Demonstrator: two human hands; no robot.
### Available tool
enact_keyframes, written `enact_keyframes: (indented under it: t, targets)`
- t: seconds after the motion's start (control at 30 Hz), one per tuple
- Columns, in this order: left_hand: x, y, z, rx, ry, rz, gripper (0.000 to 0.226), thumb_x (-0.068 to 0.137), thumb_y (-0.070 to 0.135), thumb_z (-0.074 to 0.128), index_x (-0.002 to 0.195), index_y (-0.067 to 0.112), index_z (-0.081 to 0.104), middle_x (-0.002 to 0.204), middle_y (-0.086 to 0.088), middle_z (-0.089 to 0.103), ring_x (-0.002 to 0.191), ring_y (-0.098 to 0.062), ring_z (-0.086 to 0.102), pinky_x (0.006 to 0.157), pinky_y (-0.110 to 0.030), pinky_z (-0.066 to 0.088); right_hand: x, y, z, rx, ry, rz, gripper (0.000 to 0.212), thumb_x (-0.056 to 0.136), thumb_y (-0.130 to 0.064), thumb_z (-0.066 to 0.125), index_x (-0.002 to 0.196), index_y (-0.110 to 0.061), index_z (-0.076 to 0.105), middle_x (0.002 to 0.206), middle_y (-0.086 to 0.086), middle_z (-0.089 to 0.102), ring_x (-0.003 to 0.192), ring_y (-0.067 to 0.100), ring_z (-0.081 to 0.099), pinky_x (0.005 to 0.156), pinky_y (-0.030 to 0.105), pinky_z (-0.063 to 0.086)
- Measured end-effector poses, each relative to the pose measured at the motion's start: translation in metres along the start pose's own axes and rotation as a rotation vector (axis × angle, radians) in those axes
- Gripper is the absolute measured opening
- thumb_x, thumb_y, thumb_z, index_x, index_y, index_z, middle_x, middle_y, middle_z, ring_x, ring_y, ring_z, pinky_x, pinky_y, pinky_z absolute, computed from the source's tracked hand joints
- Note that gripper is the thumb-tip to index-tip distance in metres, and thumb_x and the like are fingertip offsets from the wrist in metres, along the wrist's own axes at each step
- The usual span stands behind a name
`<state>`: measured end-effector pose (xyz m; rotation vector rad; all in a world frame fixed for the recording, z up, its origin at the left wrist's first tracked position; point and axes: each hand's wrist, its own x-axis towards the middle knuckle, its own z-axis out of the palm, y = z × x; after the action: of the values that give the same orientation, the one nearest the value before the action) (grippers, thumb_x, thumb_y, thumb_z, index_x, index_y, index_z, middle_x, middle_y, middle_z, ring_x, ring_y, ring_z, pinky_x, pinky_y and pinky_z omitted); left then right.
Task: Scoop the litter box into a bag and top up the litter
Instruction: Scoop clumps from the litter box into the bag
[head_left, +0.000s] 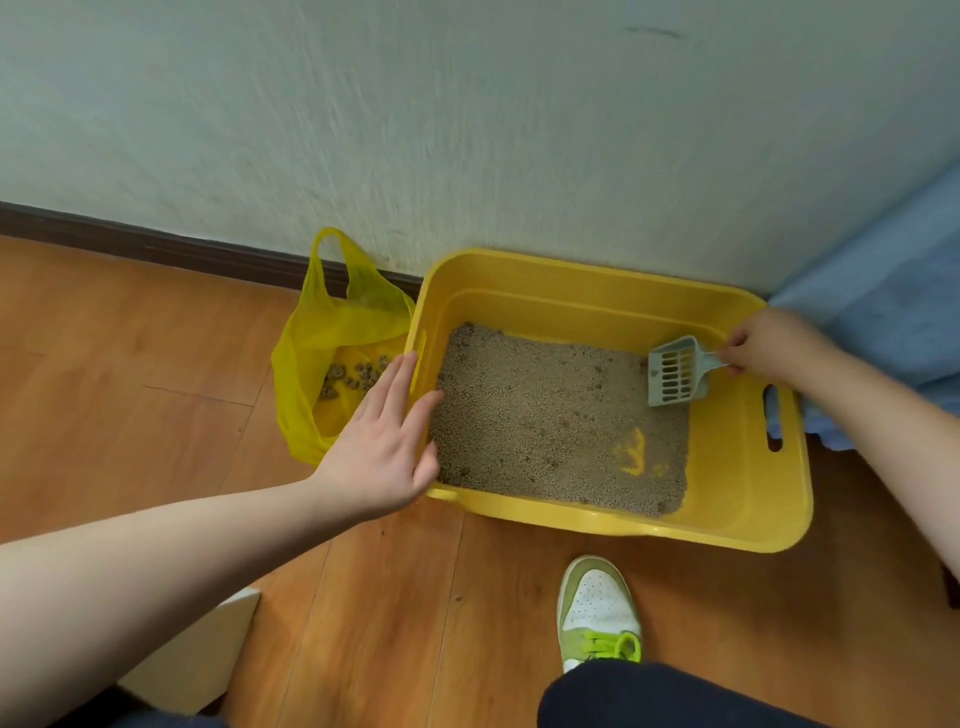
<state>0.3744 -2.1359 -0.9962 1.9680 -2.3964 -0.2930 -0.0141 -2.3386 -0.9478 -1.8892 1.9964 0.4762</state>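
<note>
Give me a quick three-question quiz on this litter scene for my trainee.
1. True or false: the scoop is held by the right hand.
2. Multiple choice: where is the bag? A) inside the box B) on the floor to the left of the box, by the wall C) on the shoe
3. Fill in: the left hand has straight fingers over the box's ____ rim.

Key:
1. True; its grip is on the handle, the scoop's head over the litter.
2. B; dark clumps already lie in it.
3. left.
</note>
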Motion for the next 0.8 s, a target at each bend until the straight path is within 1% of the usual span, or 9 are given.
enact_keyframes:
  t: [0.17, 0.3, 0.37, 0.43, 0.47, 0.57, 0.67, 0.7, 0.8]
  targets:
    - [0.0, -0.001, 0.001, -0.023, 0.005, 0.014, 0.06, 0.086, 0.041, 0.038, 0.135, 0.009, 0.049, 0.157, -0.026, 0.018, 0.148, -0.039, 0.013, 0.117, -0.048, 0.017, 0.004, 0.001, 0.011, -0.055, 0.012, 0.125, 0.02, 0.09, -0.018, 0.059, 0.079, -0.008, 0.072, 0.075, 0.01, 0.064, 0.067, 0.024, 0.058, 0.049, 0.026, 0.036]
    - [0.0, 0.0, 0.001, -0.016, 0.003, 0.013, 0.06, 0.085, 0.04, 0.039, 0.135, 0.008, 0.05, 0.157, -0.027, 0.019, 0.148, -0.039, 0.013, 0.117, -0.047, 0.017, 0.003, 0.003, 0.009, 0.017, -0.049, 0.154, 0.02, 0.093, -0.023, 0.059, 0.088, -0.007, 0.071, 0.086, 0.008, 0.067, 0.076, 0.021, 0.06, 0.062, 0.027, 0.045]
    - [0.0, 0.0, 0.0, -0.012, 0.006, 0.013, 0.06, 0.085, 0.04, 0.039, 0.135, 0.008, 0.05, 0.157, -0.027, 0.02, 0.148, -0.039, 0.014, 0.117, -0.046, 0.016, 0.002, -0.003, 0.003, 0.075, -0.068, 0.208, 0.021, 0.095, -0.029, 0.057, 0.083, -0.012, 0.062, 0.083, 0.006, 0.06, 0.074, 0.019, 0.055, 0.063, 0.026, 0.042]
    - [0.0, 0.001, -0.001, -0.013, 0.008, 0.014, 0.06, 0.086, 0.04, 0.038, 0.135, 0.007, 0.05, 0.157, -0.027, 0.02, 0.148, -0.038, 0.013, 0.117, -0.046, 0.016, 0.004, -0.006, -0.001, 0.112, -0.066, 0.28, 0.031, 0.094, -0.036, 0.056, 0.072, -0.015, 0.052, 0.075, 0.004, 0.053, 0.073, 0.018, 0.051, 0.061, 0.025, 0.04]
    - [0.0, 0.001, -0.001, -0.018, 0.01, 0.013, 0.061, 0.086, 0.04, 0.038, 0.135, 0.007, 0.05, 0.157, -0.027, 0.02, 0.148, -0.038, 0.014, 0.117, -0.046, 0.017, 0.006, -0.007, 0.0, 0.15, -0.089, 0.328, 0.032, 0.093, -0.033, 0.059, 0.068, -0.015, 0.05, 0.072, 0.004, 0.051, 0.072, 0.018, 0.051, 0.06, 0.025, 0.04]
    - [-0.001, 0.001, -0.001, -0.028, 0.015, 0.008, 0.061, 0.086, 0.04, 0.039, 0.135, 0.007, 0.05, 0.157, -0.027, 0.02, 0.148, -0.038, 0.014, 0.116, -0.046, 0.018, 0.015, -0.002, 0.009, 0.162, -0.086, 0.249, 0.019, 0.088, -0.019, 0.066, 0.074, -0.008, 0.058, 0.076, 0.008, 0.058, 0.067, 0.019, 0.052, 0.059, 0.027, 0.044]
    - [-0.001, 0.001, -0.001, -0.029, 0.017, 0.012, 0.061, 0.086, 0.04, 0.038, 0.135, 0.007, 0.05, 0.157, -0.027, 0.02, 0.148, -0.039, 0.015, 0.116, -0.046, 0.016, 0.015, -0.001, 0.008, 0.153, -0.007, 0.27, 0.027, 0.092, -0.036, 0.061, 0.081, -0.011, 0.058, 0.08, 0.007, 0.057, 0.08, 0.021, 0.055, 0.067, 0.028, 0.044]
    - [-0.001, 0.001, -0.001, -0.026, 0.015, 0.012, 0.061, 0.086, 0.04, 0.038, 0.135, 0.007, 0.051, 0.157, -0.027, 0.02, 0.148, -0.039, 0.015, 0.116, -0.045, 0.016, 0.014, -0.001, 0.009, 0.117, -0.006, 0.237, 0.026, 0.094, -0.036, 0.058, 0.087, -0.011, 0.061, 0.086, 0.007, 0.06, 0.085, 0.021, 0.057, 0.071, 0.028, 0.046]
    - [-0.001, 0.001, 0.0, -0.024, 0.015, 0.009, 0.061, 0.085, 0.04, 0.039, 0.136, 0.007, 0.05, 0.157, -0.026, 0.019, 0.148, -0.038, 0.013, 0.116, -0.045, 0.014, 0.017, 0.006, 0.016, 0.16, 0.006, 0.125, 0.02, 0.092, -0.019, 0.06, 0.102, -0.006, 0.071, 0.1, 0.014, 0.071, 0.088, 0.024, 0.062, 0.078, 0.033, 0.051]
